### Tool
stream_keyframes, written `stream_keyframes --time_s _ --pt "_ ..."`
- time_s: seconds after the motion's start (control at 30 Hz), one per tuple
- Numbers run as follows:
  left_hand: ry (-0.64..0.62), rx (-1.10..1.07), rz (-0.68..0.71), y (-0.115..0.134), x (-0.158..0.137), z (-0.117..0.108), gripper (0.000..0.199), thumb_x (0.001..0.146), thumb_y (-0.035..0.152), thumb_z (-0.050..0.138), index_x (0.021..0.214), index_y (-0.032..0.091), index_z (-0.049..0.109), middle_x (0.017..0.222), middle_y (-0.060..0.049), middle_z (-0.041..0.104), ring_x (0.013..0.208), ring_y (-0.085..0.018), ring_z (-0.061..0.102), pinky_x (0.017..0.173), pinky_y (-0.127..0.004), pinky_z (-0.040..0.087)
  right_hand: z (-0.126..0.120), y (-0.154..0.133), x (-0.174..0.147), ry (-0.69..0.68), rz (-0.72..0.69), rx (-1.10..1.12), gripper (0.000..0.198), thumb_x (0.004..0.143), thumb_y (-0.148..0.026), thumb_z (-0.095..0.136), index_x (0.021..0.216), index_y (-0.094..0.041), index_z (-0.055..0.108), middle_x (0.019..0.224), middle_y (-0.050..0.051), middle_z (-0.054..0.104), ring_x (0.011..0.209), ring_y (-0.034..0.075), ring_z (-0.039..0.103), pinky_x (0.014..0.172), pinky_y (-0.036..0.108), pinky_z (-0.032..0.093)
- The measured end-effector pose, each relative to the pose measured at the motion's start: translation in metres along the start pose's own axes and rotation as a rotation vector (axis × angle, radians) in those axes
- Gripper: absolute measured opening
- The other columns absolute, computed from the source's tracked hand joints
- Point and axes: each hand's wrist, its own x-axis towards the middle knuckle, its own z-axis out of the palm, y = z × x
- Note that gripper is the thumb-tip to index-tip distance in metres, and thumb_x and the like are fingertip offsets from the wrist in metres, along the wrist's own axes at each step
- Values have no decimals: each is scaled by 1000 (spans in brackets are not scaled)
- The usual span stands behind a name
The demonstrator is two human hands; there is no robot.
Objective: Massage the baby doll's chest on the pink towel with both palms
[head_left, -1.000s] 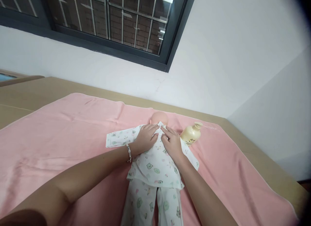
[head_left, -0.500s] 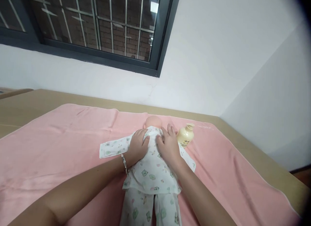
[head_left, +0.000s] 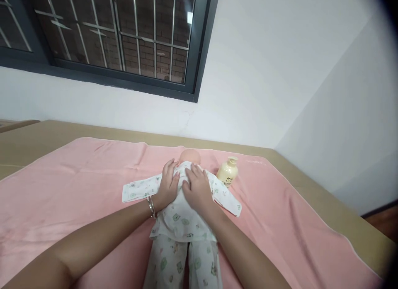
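Observation:
A baby doll [head_left: 190, 156] lies on a pink blanket [head_left: 102, 164], its head pointing away from me. It has on a white printed top [head_left: 183, 218] and matching trousers [head_left: 169, 262]. My left hand [head_left: 168, 185] rests on the top's left shoulder area, fingers stretched out and apart, a bracelet [head_left: 151, 207] at the wrist. Flat on the upper middle of the top lies my right hand [head_left: 199, 187], its fingers extended. Both sleeves spread out to the sides. The doll's face is out of sight.
A cream pump bottle [head_left: 228, 173] stands on the blanket just right of the doll's shoulder. Beneath the blanket is a tan surface [head_left: 311, 189] that meets a white wall [head_left: 248, 81]. A dark-framed barred window [head_left: 124, 40] is above.
My right hand has shifted left from the doll's right shoulder onto the middle of its top. My left hand has moved slightly outward, fingers lifted more. The camera view has shifted a little.

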Motion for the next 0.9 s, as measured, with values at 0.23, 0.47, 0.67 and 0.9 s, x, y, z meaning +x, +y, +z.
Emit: stream_keyframes --time_s 0.23,0.47,0.67,0.9 --pt "-17 -23 -49 -5 2 1 35 96 33 36 127 19 46 132 -12 50 127 -23 45 110 -48 36 1 -1 -4 32 -33 8 44 92 -24 42 134 -16 51 148 14 41 140 25 31 116 51 16" --pt "-149 56 -7 -6 11 -1 27 91 26 39 107 20 60 111 -8 64 108 -22 58 99 -44 45 -7 -6 -4 -69 -100 31 39 92 -25 43 127 -19 58 143 13 47 135 27 39 113 51 23" --pt "-189 238 32 9 13 -6 31 91 21 37 111 19 60 114 -10 64 111 -24 57 102 -48 44 -79 4 3 174 -66 141 44 89 -26 43 129 -16 58 142 11 49 133 23 43 115 41 26" --pt "-248 201 147 93 18 2 44 78 20 57 122 21 57 140 -12 46 136 -29 35 114 -52 30 -133 70 7 206 324 188 54 89 -33 40 137 -11 48 145 15 45 134 28 42 111 42 34"
